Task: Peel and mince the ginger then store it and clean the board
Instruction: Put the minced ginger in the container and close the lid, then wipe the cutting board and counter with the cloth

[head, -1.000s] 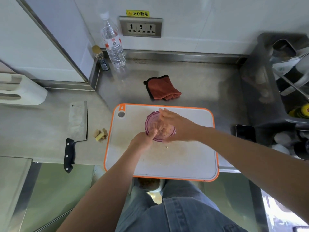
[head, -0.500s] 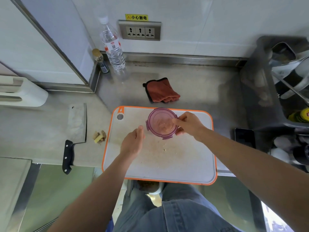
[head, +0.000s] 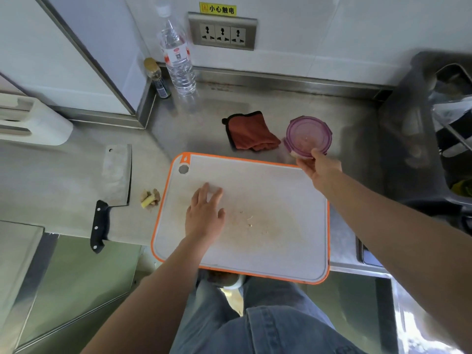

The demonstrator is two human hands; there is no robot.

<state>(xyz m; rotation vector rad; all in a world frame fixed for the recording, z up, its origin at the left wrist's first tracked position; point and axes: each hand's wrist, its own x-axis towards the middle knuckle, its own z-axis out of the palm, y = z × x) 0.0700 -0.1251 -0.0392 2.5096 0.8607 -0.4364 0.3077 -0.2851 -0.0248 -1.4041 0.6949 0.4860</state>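
Your right hand (head: pixel 320 167) grips the near edge of the round container (head: pixel 309 136) with the purple lid, fingers curled around its rim. The container is just past the far right corner of the cutting board (head: pixel 268 251) and just beside the red cloth (head: pixel 251 135). You cannot tell whether it rests on the steel counter (head: pixel 319 98) or hangs just above it. The lid is on, and what lies inside is too dim to make out. Your left hand (head: pixel 204 213) is spread palm down over the left half of the board, fingers straight and holding nothing. A few pale ginger bits (head: pixel 250 221) and a yellowish smear lie on the board to the right of that hand. The ginger peelings (head: pixel 150 196) lie on the counter between the board's left edge and the cleaver (head: pixel 115 180), close to both.
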